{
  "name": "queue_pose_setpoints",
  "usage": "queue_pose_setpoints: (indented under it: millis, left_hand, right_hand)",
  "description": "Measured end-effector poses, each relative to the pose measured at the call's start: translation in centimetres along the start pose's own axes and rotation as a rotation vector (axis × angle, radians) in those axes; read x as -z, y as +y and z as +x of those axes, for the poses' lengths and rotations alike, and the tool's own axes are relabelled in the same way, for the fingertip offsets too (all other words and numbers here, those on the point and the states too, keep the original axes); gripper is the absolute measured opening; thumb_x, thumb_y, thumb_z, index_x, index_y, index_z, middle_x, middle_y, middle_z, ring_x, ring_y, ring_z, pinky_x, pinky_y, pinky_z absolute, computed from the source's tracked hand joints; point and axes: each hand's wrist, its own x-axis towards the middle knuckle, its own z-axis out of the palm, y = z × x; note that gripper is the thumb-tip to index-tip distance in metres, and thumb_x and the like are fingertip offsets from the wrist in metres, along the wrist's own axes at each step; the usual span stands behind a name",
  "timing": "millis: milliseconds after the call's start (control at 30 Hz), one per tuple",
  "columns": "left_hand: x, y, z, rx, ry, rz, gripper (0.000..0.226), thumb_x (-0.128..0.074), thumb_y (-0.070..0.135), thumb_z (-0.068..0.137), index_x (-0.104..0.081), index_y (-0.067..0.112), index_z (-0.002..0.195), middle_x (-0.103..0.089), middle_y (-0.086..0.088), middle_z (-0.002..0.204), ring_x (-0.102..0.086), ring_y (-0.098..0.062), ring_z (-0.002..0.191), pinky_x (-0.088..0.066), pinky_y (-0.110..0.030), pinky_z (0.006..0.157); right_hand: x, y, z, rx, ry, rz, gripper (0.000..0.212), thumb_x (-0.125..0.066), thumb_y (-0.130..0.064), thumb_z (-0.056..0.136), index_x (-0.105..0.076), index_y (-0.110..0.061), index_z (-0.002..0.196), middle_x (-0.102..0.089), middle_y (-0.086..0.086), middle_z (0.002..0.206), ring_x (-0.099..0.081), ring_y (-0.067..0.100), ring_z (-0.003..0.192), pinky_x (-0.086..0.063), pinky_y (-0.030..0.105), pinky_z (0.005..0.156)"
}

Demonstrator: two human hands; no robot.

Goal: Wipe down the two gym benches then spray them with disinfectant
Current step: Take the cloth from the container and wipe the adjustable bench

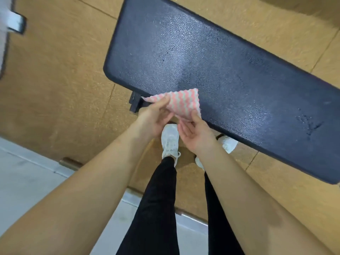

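Both forearms reach forward from the lower edge of the view. Left hand (pixel 152 118) pinches the left edge of the pink-and-white cloth (pixel 182 101); right hand (pixel 195 134) pinches its near corner, palm up. Cloth sits over the near edge of the dark bench (pixel 211 67). White shoes (pixel 170 141) stand on the tan floor (pixel 55 80).

A white lace-up trainer (pixel 170 142) stands on tan speckled rubber floor tiles (pixel 55 80), with black leggings (pixel 156 208) rising from it. A second white trainer (pixel 229 143) sits just right of it. Pale grey smooth flooring (pixel 22 181) lies behind it, leftward. A blurred black-and-white metal frame (pixel 14 23) stands far ahead-left.
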Motion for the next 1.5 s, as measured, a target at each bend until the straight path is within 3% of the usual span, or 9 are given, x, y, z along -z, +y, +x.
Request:
queue_pose_setpoints:
  millis: [133,233,367,500,600,733,867,1100,1500]
  left_hand:
    - [1.5,1.6,0.4,-0.087,0.13,0.036,0.039,-0.059,-0.005,0.097,-0.053,-0.01,0.136,-0.068,-0.017,0.111,-0.066,-0.013,0.076,-0.059,-0.021,0.066]
    - [1.8,3.0,0.7,-0.137,0.232,-0.08,0.031,-0.07,-0.003,0.092,-0.063,0.0,0.122,-0.069,-0.01,0.095,-0.066,-0.011,0.067,-0.059,-0.021,0.054]
    - [1.4,4.1,1.1,-0.207,0.319,-0.191,0.036,-0.076,0.006,0.091,-0.054,0.007,0.119,-0.067,-0.004,0.099,-0.065,-0.007,0.065,-0.057,-0.023,0.05]
    - [1.4,4.8,2.7,-0.343,0.421,-0.246,0.04,-0.077,0.012,0.091,-0.046,0.011,0.115,-0.067,-0.011,0.118,-0.072,-0.027,0.098,-0.061,-0.056,0.084]
    - [2.0,5.3,3.6,-0.546,0.549,-0.146,0.054,-0.075,0.014,0.091,-0.038,0.005,0.129,-0.057,-0.015,0.134,-0.065,-0.028,0.118,-0.053,-0.052,0.104]
    - [2.7,6.1,4.9,-0.926,0.654,0.466,0.067,-0.059,0.021,0.097,-0.028,0.002,0.153,-0.032,-0.02,0.162,-0.034,-0.033,0.149,-0.021,-0.044,0.126]
    - [1.8,7.3,5.3,-0.891,0.792,1.157,0.06,-0.034,0.039,0.107,-0.017,0.027,0.163,-0.007,0.0,0.173,-0.002,-0.033,0.159,-0.001,-0.046,0.127]
    - [-2.8,10.6,6.3,-1.25,0.348,1.9,0.06,-0.016,0.047,0.109,-0.002,0.029,0.164,-0.003,-0.003,0.173,-0.001,-0.04,0.158,-0.005,-0.066,0.123]
    - [-9.1,-3.6,2.1,-1.338,-0.101,2.094,0.063,-0.014,0.048,0.108,-0.006,0.021,0.165,0.001,-0.005,0.173,0.004,-0.038,0.158,-0.005,-0.064,0.123]
  right_hand:
    - [-2.0,1.6,-0.2,0.085,0.043,-0.439,0.037,-0.071,-0.046,0.091,-0.073,-0.012,0.106,-0.074,0.005,0.104,-0.07,0.013,0.087,-0.06,0.029,0.079]
    - [-0.5,2.0,-0.6,0.689,0.315,-1.018,0.033,-0.075,-0.043,0.085,-0.075,-0.015,0.102,-0.074,-0.003,0.088,-0.07,0.012,0.081,-0.058,0.032,0.077]
    - [3.2,0.0,-0.1,1.299,0.28,-1.524,0.046,-0.074,-0.033,0.085,-0.066,-0.013,0.126,-0.061,0.005,0.13,-0.053,0.028,0.121,-0.046,0.037,0.1]
    - [4.9,-1.6,1.0,1.337,0.303,-1.876,0.059,-0.08,-0.02,0.083,-0.059,-0.013,0.138,-0.05,0.012,0.147,-0.043,0.036,0.135,-0.045,0.052,0.104]
    - [5.3,-1.7,1.0,1.357,0.282,-1.941,0.063,-0.075,-0.015,0.084,-0.055,-0.015,0.143,-0.047,0.011,0.152,-0.038,0.033,0.139,-0.045,0.051,0.104]
    - [6.3,-2.4,1.3,1.347,0.191,-1.957,0.063,-0.071,-0.016,0.087,-0.051,-0.016,0.147,-0.041,0.009,0.158,-0.035,0.031,0.143,-0.043,0.051,0.107]
    - [7.3,-3.6,1.2,1.363,0.018,-1.945,0.061,-0.073,-0.013,0.086,-0.054,-0.013,0.144,-0.039,0.01,0.159,-0.035,0.032,0.144,-0.044,0.051,0.109]
    - [9.7,-6.8,1.1,1.345,0.135,-1.863,0.059,-0.069,-0.021,0.091,-0.051,-0.013,0.146,-0.039,0.01,0.158,-0.035,0.031,0.145,-0.038,0.051,0.113]
    - [14.5,-6.9,-0.3,1.271,0.159,-1.762,0.057,-0.067,-0.015,0.093,-0.049,-0.009,0.147,-0.041,0.01,0.157,-0.037,0.03,0.145,-0.037,0.051,0.116]
